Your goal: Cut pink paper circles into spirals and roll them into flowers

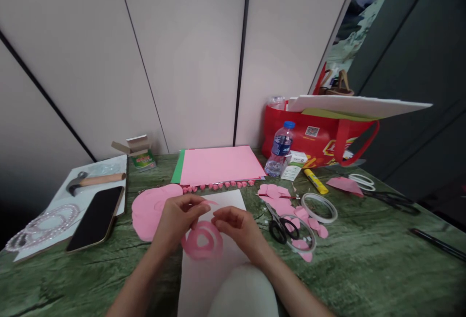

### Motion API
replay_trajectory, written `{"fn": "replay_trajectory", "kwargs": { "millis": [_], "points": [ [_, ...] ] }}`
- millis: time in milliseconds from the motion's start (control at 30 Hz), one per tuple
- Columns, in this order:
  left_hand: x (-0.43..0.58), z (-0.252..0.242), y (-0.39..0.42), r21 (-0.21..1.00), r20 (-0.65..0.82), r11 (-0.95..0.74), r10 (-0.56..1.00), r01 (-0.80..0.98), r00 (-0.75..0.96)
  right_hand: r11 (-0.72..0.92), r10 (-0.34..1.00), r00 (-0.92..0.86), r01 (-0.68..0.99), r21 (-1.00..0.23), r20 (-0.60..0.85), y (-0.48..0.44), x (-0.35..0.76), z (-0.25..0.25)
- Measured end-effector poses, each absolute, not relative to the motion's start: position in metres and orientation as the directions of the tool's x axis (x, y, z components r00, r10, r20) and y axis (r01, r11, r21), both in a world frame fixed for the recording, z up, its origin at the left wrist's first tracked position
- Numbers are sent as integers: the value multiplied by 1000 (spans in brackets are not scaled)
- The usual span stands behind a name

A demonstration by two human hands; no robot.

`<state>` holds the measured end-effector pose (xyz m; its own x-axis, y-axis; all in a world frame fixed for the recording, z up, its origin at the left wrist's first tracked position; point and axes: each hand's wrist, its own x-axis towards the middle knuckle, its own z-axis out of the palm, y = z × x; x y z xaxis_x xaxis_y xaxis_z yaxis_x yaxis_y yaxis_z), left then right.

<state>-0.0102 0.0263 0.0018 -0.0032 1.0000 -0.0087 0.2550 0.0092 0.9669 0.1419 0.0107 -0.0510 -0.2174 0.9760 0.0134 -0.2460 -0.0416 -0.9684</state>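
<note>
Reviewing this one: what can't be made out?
All in the head view:
Curled pink paper: blurred; exact grip unclear.
White sheet: partly behind a pale rounded shape, cut off by the bottom edge.
Red bag: contents mostly hidden by its front.
Bottle label: print too small.

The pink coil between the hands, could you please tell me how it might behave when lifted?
The pink coil would likely flop, since its narrow band curls in loose loops. It is probably light: it looks like paper, and the left hand and right hand seem only to pinch it. It might crease, as the band looks thin, though blurred.
</note>
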Motion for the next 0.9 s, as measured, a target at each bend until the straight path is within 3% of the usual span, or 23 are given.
{"fn": "replay_trajectory", "kwargs": {
  "millis": [100, 267, 500, 633, 900],
  "points": [
    [-8, -5, 29, 949, 2, -2, 1000, 316, 1, 107, 992, -47, -195, -975, 118, 12, 142, -48],
    [-1, -10, 28, 916, -41, 23, 999, 400, 36, 41, 997, -50, -312, -949, 59, 13, 143, -48],
    [5, -10, 25, 941, -157, 89, 970, 327, 187, 54, 998, -3, -248, -967, 56, 18, 143, -62],
    [7, -17, 25, 927, -79, -3, 976, 374, 204, 16, 1000, -3, -212, -977, 17, 19, 143, -62],
    [6, -22, 28, 925, 48, -120, 978, 362, 202, -70, 993, -118, -373, -925, -28, 15, 145, -56]
  ]
}}
